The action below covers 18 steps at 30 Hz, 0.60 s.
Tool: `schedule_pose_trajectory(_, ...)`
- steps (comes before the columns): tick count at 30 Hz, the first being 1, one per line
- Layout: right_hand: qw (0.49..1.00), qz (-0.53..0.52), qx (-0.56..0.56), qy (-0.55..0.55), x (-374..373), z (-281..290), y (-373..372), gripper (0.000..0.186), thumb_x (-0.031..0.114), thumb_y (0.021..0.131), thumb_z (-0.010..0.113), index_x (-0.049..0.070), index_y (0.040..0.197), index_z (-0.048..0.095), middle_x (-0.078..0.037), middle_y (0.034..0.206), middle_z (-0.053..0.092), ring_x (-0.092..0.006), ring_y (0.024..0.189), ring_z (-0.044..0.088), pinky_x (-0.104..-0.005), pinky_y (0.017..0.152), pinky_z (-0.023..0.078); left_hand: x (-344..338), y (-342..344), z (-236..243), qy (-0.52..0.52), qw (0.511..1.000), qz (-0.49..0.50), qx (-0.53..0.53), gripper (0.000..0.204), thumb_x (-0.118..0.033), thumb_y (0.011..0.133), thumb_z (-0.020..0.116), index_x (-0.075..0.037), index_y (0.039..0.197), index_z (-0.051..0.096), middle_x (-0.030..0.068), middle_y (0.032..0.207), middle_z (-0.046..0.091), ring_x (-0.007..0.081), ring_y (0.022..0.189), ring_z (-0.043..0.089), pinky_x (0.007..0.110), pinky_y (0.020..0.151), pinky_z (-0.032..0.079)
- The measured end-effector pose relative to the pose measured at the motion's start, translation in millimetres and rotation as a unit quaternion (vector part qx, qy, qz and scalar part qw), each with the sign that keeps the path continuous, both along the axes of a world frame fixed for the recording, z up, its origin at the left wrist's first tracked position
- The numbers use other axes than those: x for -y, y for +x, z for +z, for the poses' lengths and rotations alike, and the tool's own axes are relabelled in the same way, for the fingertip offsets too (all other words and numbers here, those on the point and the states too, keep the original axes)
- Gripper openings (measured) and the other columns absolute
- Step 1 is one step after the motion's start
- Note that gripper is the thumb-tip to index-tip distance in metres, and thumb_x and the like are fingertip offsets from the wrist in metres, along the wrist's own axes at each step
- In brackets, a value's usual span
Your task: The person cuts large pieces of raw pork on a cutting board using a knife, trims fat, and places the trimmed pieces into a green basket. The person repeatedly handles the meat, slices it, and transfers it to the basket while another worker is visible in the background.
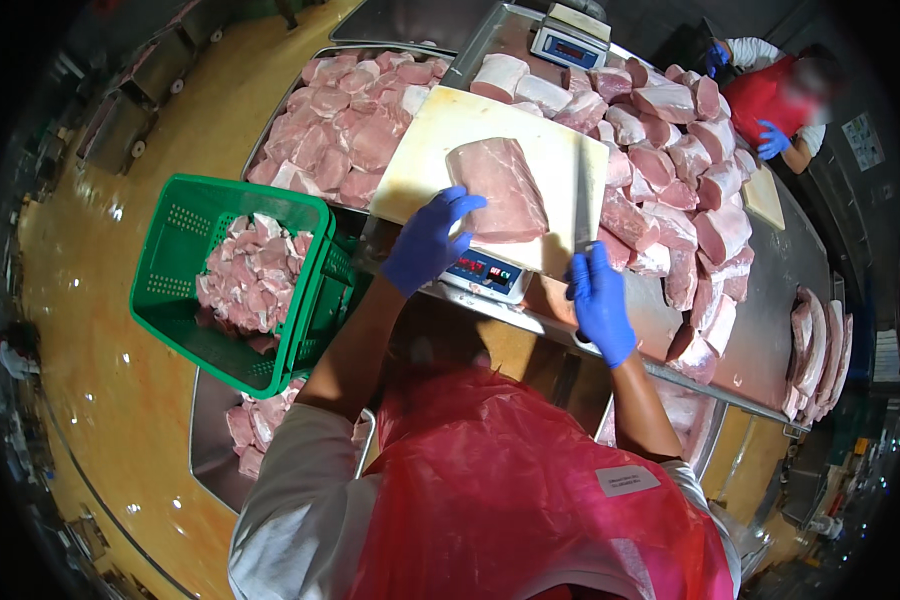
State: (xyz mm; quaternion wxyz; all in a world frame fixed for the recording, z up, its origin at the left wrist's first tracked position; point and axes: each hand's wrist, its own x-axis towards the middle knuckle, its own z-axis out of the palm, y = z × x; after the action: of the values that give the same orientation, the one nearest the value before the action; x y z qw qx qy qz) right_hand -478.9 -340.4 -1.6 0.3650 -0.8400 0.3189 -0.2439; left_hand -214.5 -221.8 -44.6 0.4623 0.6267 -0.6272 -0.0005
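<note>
A pale pink boneless pork loin piece [497, 190] lies on the white cutting board [425, 150] in front of me. My left hand [428, 240], in a blue glove, is at the piece's near left edge with fingers apart; whether the fingertips touch the meat I cannot tell. In my right hand [603, 300], also gloved in blue, is a knife [584, 185]. Its long blade points away from me over the board's right side, apart from the meat. A scale [488, 272] with a lit display shows at the board's near edge.
Left stands a green crate [160, 270] with meat trimmings [255, 265]; a metal tub [210, 440] is below. Cut pieces [340, 130] fill a tray beyond the board. Loins [675, 180] heap the steel table [785, 265]. A co-worker [775, 95] stands across, beneath another scale's [570, 45] far side.
</note>
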Motion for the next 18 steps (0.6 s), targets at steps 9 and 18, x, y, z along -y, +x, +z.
schedule_pose_trajectory(9,0.976,0.059,-0.125,-0.171,-25,-35,72,0.017,0.021,0.102,0.050,0.005,0.106,0.044,-0.024,0.084,0.065,-0.0450,0.071,0.065,-0.0540,0.062,0.052,-5,-60,-33,-0.043,0.976,0.206,-0.059,0.018,-0.012,0.083,0.071,-0.005,0.098,0.067,0.0138,0.095,0.067,0.0332,0.087,0.066,0.043,0.076,0.055)
schedule_pose_trajectory(18,0.920,0.142,-0.316,-0.182,-17,-29,30,0.019,0.019,0.100,0.048,0.006,0.114,0.048,-0.024,0.088,0.067,-0.0448,0.077,0.066,-0.0529,0.066,0.053,-12,-59,-52,-0.119,0.966,0.217,-0.072,0.016,0.000,0.076,0.073,-0.004,0.090,0.067,0.0129,0.083,0.065,0.0266,0.069,0.063,0.035,0.066,0.054)
